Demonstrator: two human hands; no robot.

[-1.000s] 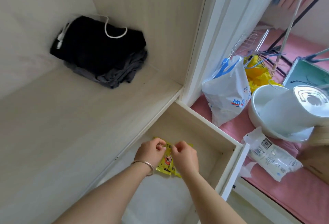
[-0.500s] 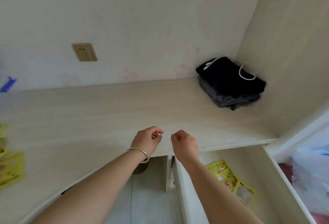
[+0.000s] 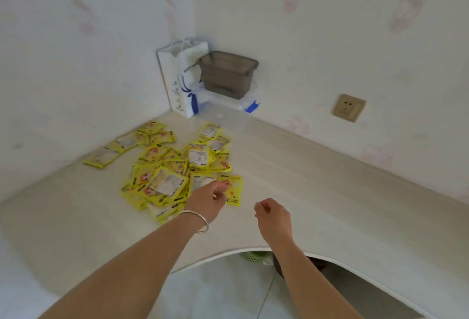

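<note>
Several yellow snack packets (image 3: 167,166) lie in a loose pile on the pale wooden desk (image 3: 317,192), near its left corner. My left hand (image 3: 209,198), with a silver bangle on the wrist, reaches over the pile's near right edge. Its curled fingers touch the left edge of one yellow packet (image 3: 234,192) that lies flat. Blur hides whether they pinch it. My right hand (image 3: 274,216) hovers above bare desk to the right of the pile, fingers curled and holding nothing.
In the far corner stand a white paper bag (image 3: 177,82) and a grey plastic box (image 3: 227,74) on a clear lidded container (image 3: 228,102). A wall socket (image 3: 348,107) is on the right wall. The desk's curved front edge (image 3: 228,254) arcs over a tiled floor.
The view swung left from the open drawer and the black clothes to the desk corner. Both hands left the drawer empty; my left hand now reaches onto the packet pile.
</note>
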